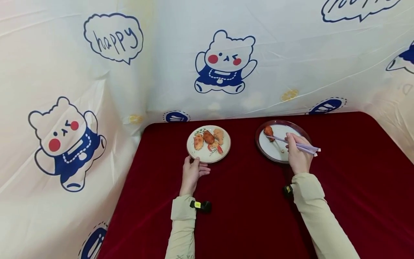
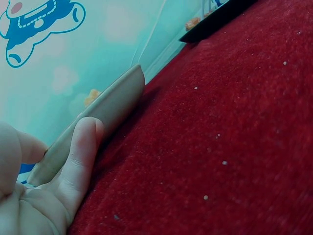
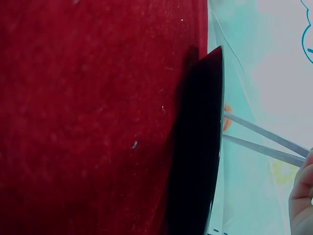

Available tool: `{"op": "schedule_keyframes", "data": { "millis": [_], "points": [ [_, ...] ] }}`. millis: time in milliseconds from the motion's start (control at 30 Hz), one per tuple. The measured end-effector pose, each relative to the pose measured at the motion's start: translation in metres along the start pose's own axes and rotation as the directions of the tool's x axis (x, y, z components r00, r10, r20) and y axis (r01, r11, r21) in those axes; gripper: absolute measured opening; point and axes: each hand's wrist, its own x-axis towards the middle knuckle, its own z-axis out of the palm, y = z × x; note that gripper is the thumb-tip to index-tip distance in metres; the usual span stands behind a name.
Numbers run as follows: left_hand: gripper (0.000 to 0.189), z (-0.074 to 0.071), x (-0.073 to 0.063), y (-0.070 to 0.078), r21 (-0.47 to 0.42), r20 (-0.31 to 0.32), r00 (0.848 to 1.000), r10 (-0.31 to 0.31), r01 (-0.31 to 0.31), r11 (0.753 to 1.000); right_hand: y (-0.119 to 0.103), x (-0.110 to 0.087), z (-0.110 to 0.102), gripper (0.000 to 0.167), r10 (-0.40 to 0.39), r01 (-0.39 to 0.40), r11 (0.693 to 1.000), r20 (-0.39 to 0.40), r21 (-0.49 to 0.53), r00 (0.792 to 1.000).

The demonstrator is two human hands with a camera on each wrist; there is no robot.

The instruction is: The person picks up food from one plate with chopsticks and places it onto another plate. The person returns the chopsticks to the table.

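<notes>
My left hand [image 1: 191, 174] pinches the near rim of a cream plate [image 1: 207, 158], the thumb on top of the rim and fingers below. In the left wrist view the plate [image 2: 115, 105] appears edge-on between thumb and fingers. On it lie a shrimp [image 1: 216, 147], a dark brown oval piece [image 1: 208, 137], a lighter oval piece [image 1: 198, 142] and a pale fried piece [image 1: 219, 135]. My right hand [image 1: 298, 156] holds purple chopsticks [image 1: 305, 146] over a dark-rimmed plate [image 1: 266, 148]. Their tips are at a drumstick [image 1: 268, 131] there; whether they grip it, I cannot tell.
A dark red cloth [image 1: 240, 201] covers the table, with small pale specks on it. Behind and on the left hangs a pale curtain [image 1: 174, 64] printed with bears. Each wrist wears a black strap camera, such as the left wrist camera [image 1: 204, 206].
</notes>
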Motion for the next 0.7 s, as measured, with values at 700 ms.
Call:
{"op": "schedule_keyframes", "data": {
  "millis": [700],
  "points": [
    [0.062, -0.004, 0.016, -0.022, 0.078, -0.008, 1.000, 0.014, -0.013, 0.997, 0.001, 0.007, -0.001, 0.037, 0.055, -0.055, 0.998, 0.017, -0.027, 0.998]
  ]
}}
